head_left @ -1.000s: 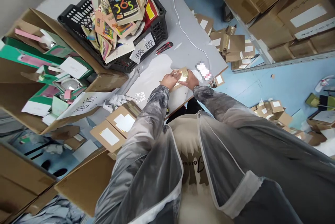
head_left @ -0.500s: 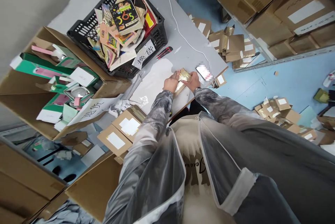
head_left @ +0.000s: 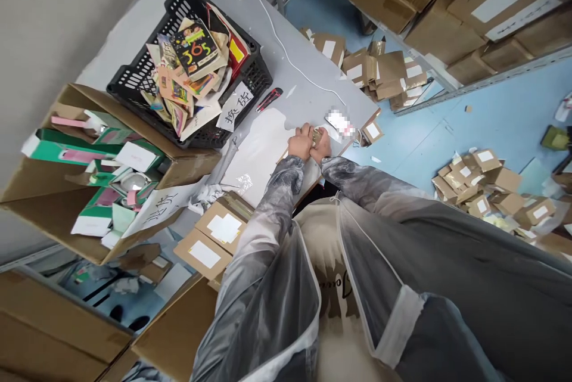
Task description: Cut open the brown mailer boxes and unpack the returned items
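Note:
Over the front edge of the table, my left hand point(head_left: 300, 142) and my right hand point(head_left: 320, 146) meet around a small cardboard box point(head_left: 317, 135) with shiny clear tape on it. Fingers of both hands are curled and closed on the box, and they cover most of it. A pixelated white phone-like object point(head_left: 340, 123) lies just beyond my right hand, beside a white cable. Farther up the table, a red and black utility knife point(head_left: 269, 99) rests near the crate.
A black plastic crate point(head_left: 257, 74) full of books stands on the table. Left of it, an open carton point(head_left: 190, 162) holds green and white boxes. Taped parcels point(head_left: 213, 244) sit by my left arm. More parcels point(head_left: 473, 178) lie on the blue floor; shelved cartons point(head_left: 496, 6) are at upper right.
My hands have drawn closer together around the box, which is now mostly covered by them. The whole view has shifted slightly, so the crate and carton appear lower.

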Demonstrator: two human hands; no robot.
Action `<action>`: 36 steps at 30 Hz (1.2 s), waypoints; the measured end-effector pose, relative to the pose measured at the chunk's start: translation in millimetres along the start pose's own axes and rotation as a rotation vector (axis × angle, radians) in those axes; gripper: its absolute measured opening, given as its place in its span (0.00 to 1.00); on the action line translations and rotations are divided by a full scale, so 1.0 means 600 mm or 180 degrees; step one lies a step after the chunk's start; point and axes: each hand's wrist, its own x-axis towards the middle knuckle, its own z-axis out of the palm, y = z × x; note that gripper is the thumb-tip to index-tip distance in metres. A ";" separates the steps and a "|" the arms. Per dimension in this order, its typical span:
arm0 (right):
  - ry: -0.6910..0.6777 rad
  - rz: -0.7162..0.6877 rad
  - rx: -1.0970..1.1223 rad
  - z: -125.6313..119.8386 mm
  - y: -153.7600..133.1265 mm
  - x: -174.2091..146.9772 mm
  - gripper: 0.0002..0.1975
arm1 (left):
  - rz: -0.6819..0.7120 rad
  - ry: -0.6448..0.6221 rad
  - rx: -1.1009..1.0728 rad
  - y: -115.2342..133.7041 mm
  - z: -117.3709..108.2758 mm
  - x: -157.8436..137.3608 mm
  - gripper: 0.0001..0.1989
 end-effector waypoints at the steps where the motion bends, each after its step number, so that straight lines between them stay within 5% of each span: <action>1: -0.0027 -0.0009 -0.0043 -0.001 0.000 0.001 0.44 | -0.0018 -0.0024 0.0031 0.002 -0.001 0.000 0.41; 6: -0.0290 -0.0300 -0.0111 -0.028 0.011 0.017 0.29 | -0.0245 -0.0145 0.0222 0.025 0.003 0.014 0.40; 10: -0.0578 -0.0487 -0.0018 -0.045 0.037 0.034 0.31 | -0.0199 -0.0069 0.0182 0.029 0.009 0.032 0.39; 19: -0.0404 -0.0470 -0.0177 -0.009 0.051 0.032 0.29 | 0.0223 0.0076 -0.0117 -0.018 0.023 0.010 0.41; 27: -0.0406 -0.0467 -0.0019 -0.010 0.036 0.032 0.33 | 0.0457 -0.0037 0.0201 -0.060 -0.020 0.003 0.41; 36: -0.0566 -0.0666 -0.0164 -0.036 0.001 0.016 0.30 | 0.0514 -0.0019 0.0199 -0.051 -0.044 0.003 0.30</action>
